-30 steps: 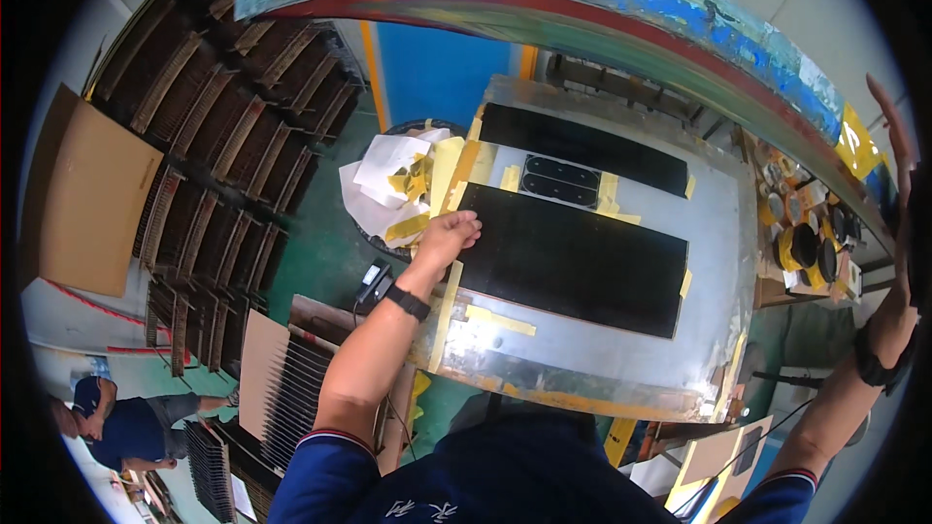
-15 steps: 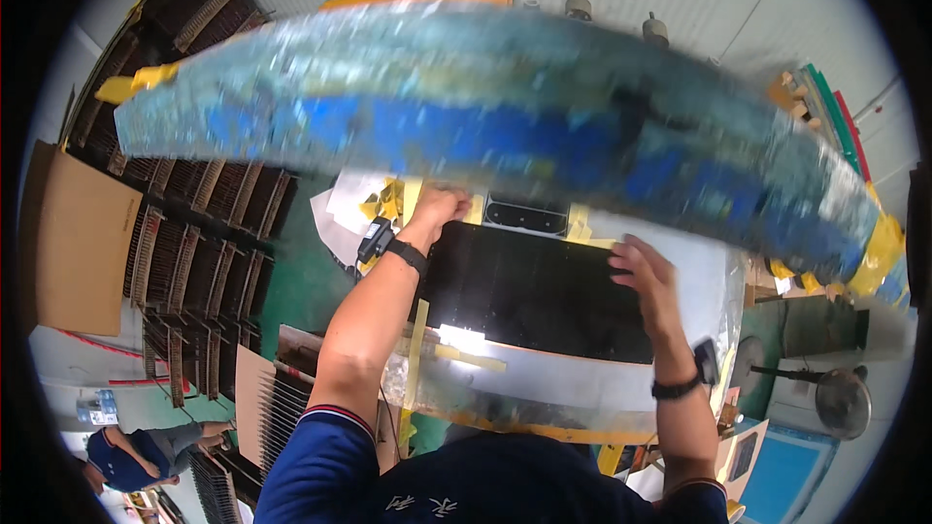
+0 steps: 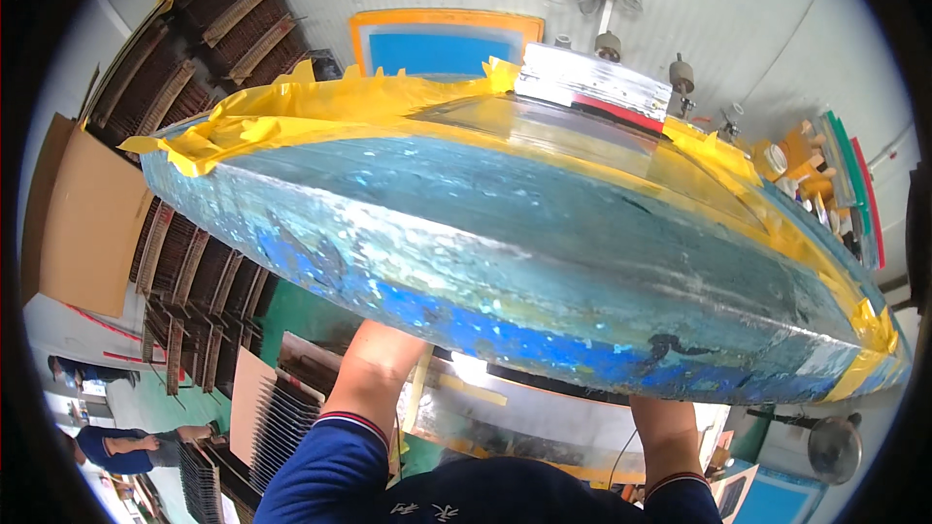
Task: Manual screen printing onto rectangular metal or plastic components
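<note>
A big paint-stained frame point(image 3: 505, 243), worn blue-green and edged with yellow tape point(image 3: 320, 102), crosses the view in front of me and covers both my hands. Below its lower edge my left forearm point(image 3: 374, 369) and my right forearm point(image 3: 666, 427) reach up and pass behind it. What the fingers do there is hidden. On the frame's far side sits a silver bar point(image 3: 594, 80) with a red strip under it. Only the near part of the worktable point(image 3: 573, 417) shows beneath the frame, pale and with strips of yellow tape.
Dark wire racks point(image 3: 175, 252) and a cardboard sheet point(image 3: 83, 223) stand at the left. A fan point(image 3: 835, 446) is at the lower right, near a blue panel point(image 3: 777, 485). Shelved containers point(image 3: 806, 170) line the far right. Another person point(image 3: 116, 446) is at the lower left.
The frame has come lower in the view, and its taped upper face and silver bar now show. My hands, earlier visible over the black panel on the table, are now covered.
</note>
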The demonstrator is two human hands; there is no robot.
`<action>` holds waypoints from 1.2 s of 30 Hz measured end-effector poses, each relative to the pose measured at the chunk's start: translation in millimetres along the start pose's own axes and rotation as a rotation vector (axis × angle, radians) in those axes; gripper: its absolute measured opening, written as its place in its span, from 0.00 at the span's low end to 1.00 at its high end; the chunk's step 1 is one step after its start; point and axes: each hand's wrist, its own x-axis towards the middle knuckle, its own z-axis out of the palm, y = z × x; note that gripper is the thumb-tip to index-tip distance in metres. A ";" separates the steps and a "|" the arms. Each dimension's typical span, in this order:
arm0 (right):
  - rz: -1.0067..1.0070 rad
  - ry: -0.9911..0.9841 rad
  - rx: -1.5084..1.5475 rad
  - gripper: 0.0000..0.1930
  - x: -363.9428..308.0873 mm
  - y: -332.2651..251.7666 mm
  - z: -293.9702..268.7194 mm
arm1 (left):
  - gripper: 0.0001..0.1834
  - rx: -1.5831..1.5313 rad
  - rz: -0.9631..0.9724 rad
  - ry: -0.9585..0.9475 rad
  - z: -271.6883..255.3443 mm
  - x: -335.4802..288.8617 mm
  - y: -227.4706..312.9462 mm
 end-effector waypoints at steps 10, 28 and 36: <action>-0.018 -0.148 0.048 0.29 -61.4 -28.3 18.7 | 0.15 0.078 0.096 0.064 19.2 -59.6 17.8; -0.464 -0.534 -0.160 0.27 -366.7 -56.5 59.6 | 0.19 -0.338 0.344 0.175 -52.9 -408.6 -24.2; -0.442 -0.760 -0.104 0.27 -412.7 -34.3 53.7 | 0.21 -0.368 0.287 0.337 -46.0 -500.2 -62.1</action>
